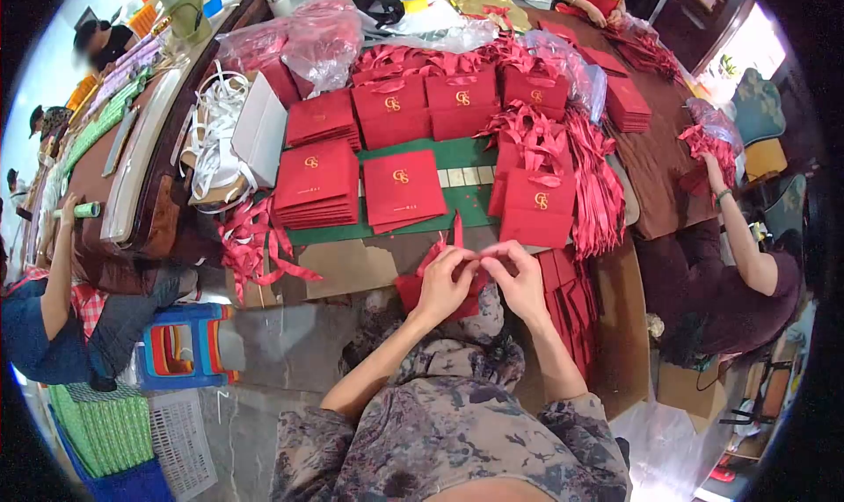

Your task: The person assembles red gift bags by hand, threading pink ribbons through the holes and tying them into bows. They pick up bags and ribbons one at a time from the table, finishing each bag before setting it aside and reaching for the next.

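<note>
Left hand (444,284), right hand (520,278): fingertips together on perhaps a ribbon (458,231)

The red bags (403,190) on the bench (659,177) each carry a gold monogram that looks like "GS". A small gold line lower on each front is too tiny to read.

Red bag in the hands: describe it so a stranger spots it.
Find the green mat stacked with red bags. Below its near edge, the left hand and right hand pinch one red bag; unlike those, it is held up, not stacked.
</note>
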`<state>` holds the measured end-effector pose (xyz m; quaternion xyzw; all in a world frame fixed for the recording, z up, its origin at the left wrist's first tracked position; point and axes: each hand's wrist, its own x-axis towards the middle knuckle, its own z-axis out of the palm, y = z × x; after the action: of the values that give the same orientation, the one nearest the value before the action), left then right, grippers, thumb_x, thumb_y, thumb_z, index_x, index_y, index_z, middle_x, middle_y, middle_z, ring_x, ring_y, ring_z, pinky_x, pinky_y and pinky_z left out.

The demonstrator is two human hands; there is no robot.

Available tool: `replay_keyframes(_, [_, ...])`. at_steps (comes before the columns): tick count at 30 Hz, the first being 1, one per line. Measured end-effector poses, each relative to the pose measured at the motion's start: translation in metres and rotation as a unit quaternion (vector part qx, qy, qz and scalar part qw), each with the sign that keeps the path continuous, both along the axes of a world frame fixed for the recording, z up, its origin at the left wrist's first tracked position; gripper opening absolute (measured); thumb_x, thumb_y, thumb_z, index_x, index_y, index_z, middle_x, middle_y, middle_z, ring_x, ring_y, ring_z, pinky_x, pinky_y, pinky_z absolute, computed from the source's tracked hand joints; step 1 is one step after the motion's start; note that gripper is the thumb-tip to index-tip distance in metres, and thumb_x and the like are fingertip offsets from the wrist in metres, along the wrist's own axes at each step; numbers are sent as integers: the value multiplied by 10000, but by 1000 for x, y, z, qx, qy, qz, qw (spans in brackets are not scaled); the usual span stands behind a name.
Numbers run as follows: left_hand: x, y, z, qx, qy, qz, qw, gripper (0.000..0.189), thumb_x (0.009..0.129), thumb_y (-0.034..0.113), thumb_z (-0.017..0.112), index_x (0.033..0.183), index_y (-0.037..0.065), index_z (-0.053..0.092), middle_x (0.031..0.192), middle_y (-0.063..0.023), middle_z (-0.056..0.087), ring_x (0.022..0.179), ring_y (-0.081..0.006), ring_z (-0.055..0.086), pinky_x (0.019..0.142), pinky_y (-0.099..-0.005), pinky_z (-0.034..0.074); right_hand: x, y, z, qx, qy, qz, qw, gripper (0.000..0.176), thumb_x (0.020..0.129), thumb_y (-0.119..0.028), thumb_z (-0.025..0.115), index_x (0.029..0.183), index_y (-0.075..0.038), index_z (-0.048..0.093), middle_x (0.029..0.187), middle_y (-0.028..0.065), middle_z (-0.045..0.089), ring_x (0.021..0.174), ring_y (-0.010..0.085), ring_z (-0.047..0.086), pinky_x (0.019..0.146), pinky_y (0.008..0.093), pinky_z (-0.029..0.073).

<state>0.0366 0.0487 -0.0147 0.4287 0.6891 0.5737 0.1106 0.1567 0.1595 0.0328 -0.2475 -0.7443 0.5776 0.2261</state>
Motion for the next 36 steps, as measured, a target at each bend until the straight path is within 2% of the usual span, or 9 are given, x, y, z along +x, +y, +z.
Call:
replay_keyframes(5, [-9,-29,21,0,-5,63,998,346,818,63,767,1146,36,662,1122,-146,632,995,-333,642,885,-385,534,-14,2,2,2,57,-63,996,136,969,-10,611,1090,11,671,983,34,699,925,96,639,845,241,503])
replay_keyframes(6, [-18,-42,22,-16,92,85,992,438,767,104,820,1172,64,658,1170,-151,607,1059,-339,615,910,-395,525,-12,3,10,30,44,-57,997,152,979,2,592,1110,18,668,960,30,683,926,94,634,847,238,494])
replay_keyframes(9, [-39,-83,14,-118,171,64,976,450,700,188,876,1087,85,672,1075,-127,602,1006,-333,594,846,-412,510,-6,5,27,91,5,-40,995,153,978,10,588,1108,25,667,918,33,665,931,85,632,838,236,492])
replay_keyframes(13, [-48,-105,-13,-159,199,28,967,288,730,146,833,962,81,676,966,-88,592,900,-310,569,775,-406,475,-2,-17,27,1,-36,1,999,162,948,2,634,1104,16,676,894,40,658,831,99,633,688,261,501])
replay_keyframes(15, [-46,-101,-24,-142,195,45,969,200,744,99,801,903,84,680,912,-71,592,870,-296,559,757,-412,469,-4,-23,15,171,-55,110,978,199,915,-48,696,1113,-25,680,922,99,686,814,199,684,678,311,528])
replay_keyframes(18, [-42,-90,-22,-130,193,45,971,163,744,87,793,866,89,685,874,-63,593,861,-291,557,745,-409,466,-13,-44,-15,274,-120,118,947,239,891,-106,715,1120,-60,664,906,133,645,804,342,662,665,411,536])
replay_keyframes(21, [-38,-84,-21,-123,191,37,973,142,746,88,789,842,92,685,862,-59,592,855,-290,556,736,-410,463,-20,-48,-26,318,-158,95,930,204,897,-106,692,1090,-63,641,890,128,621,801,348,662,658,428,541])
replay_keyframes(26, [-31,-80,-18,-144,173,16,974,172,756,132,795,891,96,693,888,-64,598,871,-294,556,749,-408,468,-10,-33,-45,329,-182,88,922,166,892,-105,688,1038,-63,622,910,138,631,804,362,662,676,445,550])
replay_keyframes(36, [-19,-72,-10,-153,181,-7,971,265,774,135,775,1016,74,683,979,-72,589,938,-292,551,781,-410,465,14,-15,-48,222,-144,71,962,145,880,-27,689,989,-19,594,897,165,640,806,372,664,689,414,530])
